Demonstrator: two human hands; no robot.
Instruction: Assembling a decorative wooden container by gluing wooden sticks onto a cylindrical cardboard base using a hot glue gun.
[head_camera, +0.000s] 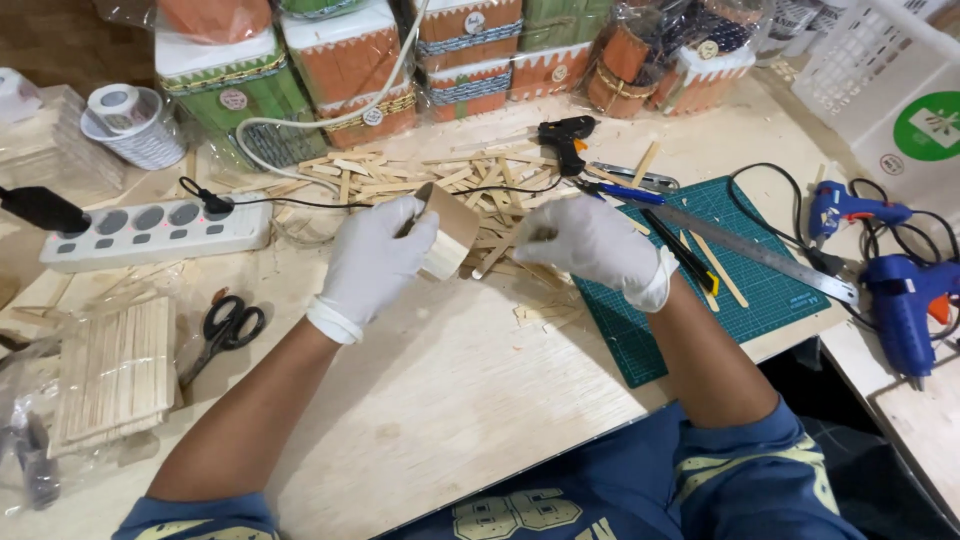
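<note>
The left hand (372, 262), in a white glove, has its grip closed around a small cardboard box (447, 232) with wooden sticks glued along its side, held just above the table (450, 400). Just to the right of that grip, the right hand (597, 243), also gloved, pinches a single wooden stick (497, 255) whose far end meets the box's lower edge.

Beyond the grip, along the far edge of the table, stands a row of wrapped boxes (345, 60) in clear plastic: orange and green bodies, white tops with zigzag edges, woven bands, and small round white labels on their fronts. Far right of the grip, a white plastic basket (880, 70) carries a round green sign with a white mark.

Directly behind the box lies a loose heap of sticks (420, 175), with a black glue gun (567, 135) at its right end. Left of the grip sit a white power strip (150, 232), black scissors (228, 328) and a clear bag of stacked sticks (115, 370). Right of the right hand lie a green cutting mat (760, 300), a steel ruler (750, 250) and two blue glue guns (900, 300).
</note>
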